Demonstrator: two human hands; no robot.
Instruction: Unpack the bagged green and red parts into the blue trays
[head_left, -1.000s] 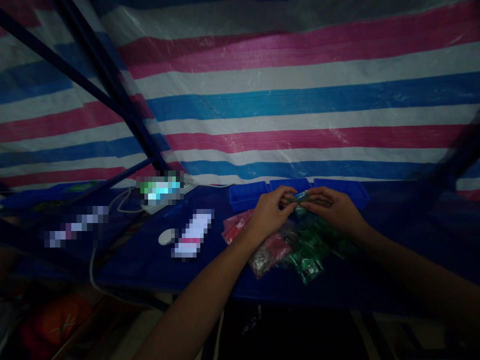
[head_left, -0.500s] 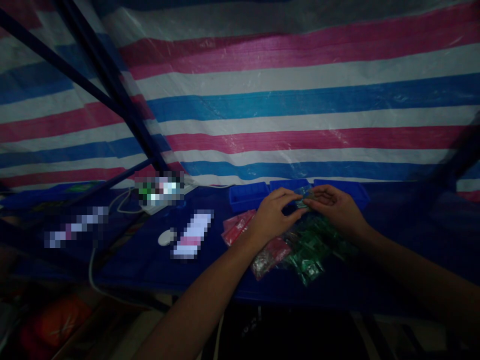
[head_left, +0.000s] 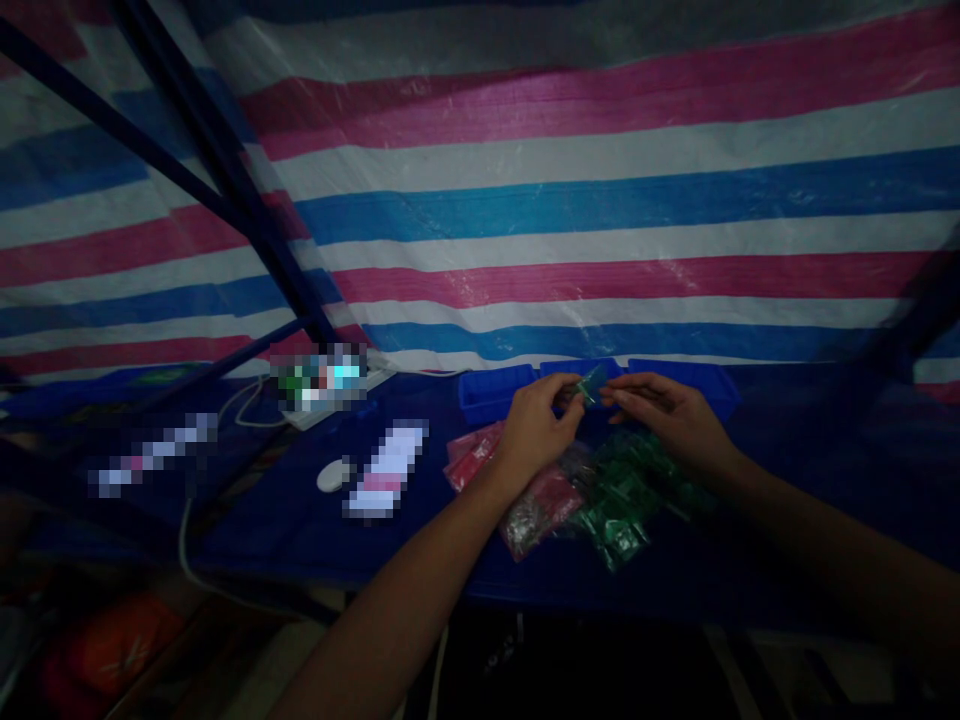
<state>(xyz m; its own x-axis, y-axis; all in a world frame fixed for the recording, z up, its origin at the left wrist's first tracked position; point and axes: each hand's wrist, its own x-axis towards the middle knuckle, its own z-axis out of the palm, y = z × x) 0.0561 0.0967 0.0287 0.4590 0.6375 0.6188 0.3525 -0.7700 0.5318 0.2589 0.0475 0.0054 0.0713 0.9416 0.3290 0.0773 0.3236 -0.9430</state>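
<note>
My left hand and my right hand meet above a dark blue table. Both pinch a small clear green packet between their fingertips, held just in front of the blue trays. Under my hands lies a heap of green packets. Red packets lie to the left of the heap, partly covered by my left wrist. The light is dim, so the packets' contents are not readable.
A small white round object and a white cable lie at the left of the table. Blurred patches sit further left. A striped tarp hangs behind the table, with dark poles slanting at the left.
The green packet has lifted slightly and tilted upright between my fingertips. My hands have drawn a little apart.
</note>
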